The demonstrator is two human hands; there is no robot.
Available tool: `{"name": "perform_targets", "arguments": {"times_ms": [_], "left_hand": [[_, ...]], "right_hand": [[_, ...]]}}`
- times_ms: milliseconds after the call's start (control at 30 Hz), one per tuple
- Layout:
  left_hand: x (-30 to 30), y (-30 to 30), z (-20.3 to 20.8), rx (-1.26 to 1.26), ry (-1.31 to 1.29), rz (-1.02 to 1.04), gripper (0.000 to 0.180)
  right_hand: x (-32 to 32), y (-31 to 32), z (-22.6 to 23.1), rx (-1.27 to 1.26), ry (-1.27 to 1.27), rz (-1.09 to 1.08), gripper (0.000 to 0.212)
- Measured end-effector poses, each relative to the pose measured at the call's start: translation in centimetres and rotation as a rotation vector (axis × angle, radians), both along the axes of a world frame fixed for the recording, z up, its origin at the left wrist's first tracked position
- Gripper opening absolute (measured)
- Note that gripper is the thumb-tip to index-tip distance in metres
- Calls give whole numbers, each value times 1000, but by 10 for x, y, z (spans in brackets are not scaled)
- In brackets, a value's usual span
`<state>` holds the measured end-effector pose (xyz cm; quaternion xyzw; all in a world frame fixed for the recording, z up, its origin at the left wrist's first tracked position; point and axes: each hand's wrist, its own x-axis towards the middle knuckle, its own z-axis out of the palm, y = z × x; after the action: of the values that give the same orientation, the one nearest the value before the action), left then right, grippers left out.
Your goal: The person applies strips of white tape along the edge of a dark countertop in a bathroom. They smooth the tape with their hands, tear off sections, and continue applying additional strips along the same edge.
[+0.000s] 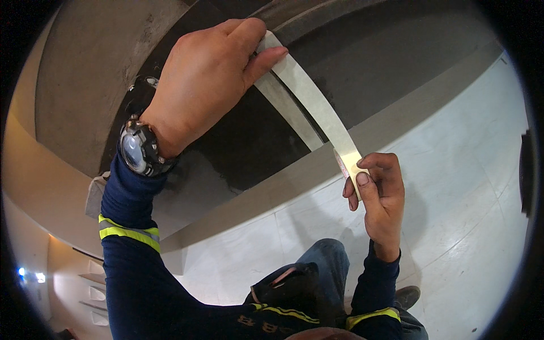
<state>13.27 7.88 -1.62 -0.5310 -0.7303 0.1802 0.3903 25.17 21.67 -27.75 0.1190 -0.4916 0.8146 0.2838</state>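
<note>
A pale cream strip of masking tape (pixel 317 105) stretches between my two hands over a dark ledge. My left hand (pixel 209 73), wearing a black wristwatch (pixel 139 147), is closed in a pinch at the far end of the strip. Lower right, my right hand (pixel 382 195) grips the tape's near end between thumb and fingers. Behind that end shows a curved edge with reddish print, perhaps the tape roll's core; the fingers cover most of it. Beneath the strip, a second pale band (pixel 292 116) runs across the dark surface; whether it is tape I cannot tell.
The dark stepped ledge (pixel 396 62) curves across the top, with a grey front edge (pixel 258 195). Pale floor tiles (pixel 453 181) extend below and right. A curved beige wall (pixel 42 175) stands at left. My knee in jeans (pixel 328 258) and a dark shoe (pixel 408 296) are below.
</note>
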Motion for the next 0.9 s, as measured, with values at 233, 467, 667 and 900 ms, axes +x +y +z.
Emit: {"name": "perform_targets", "arguments": {"times_ms": [233, 467, 667, 900], "left_hand": [[4, 2, -1, -72, 109, 73, 38], [15, 5, -8, -83, 149, 116, 25], [31, 12, -7, -57, 27, 184, 26], [23, 12, -14, -18, 82, 153, 23]], "right_hand": [[1, 4, 2, 62, 10, -39, 18], [7, 3, -2, 86, 51, -42, 19], [7, -6, 1, 130, 73, -101, 27], [7, -14, 13, 189, 137, -151, 32]]}}
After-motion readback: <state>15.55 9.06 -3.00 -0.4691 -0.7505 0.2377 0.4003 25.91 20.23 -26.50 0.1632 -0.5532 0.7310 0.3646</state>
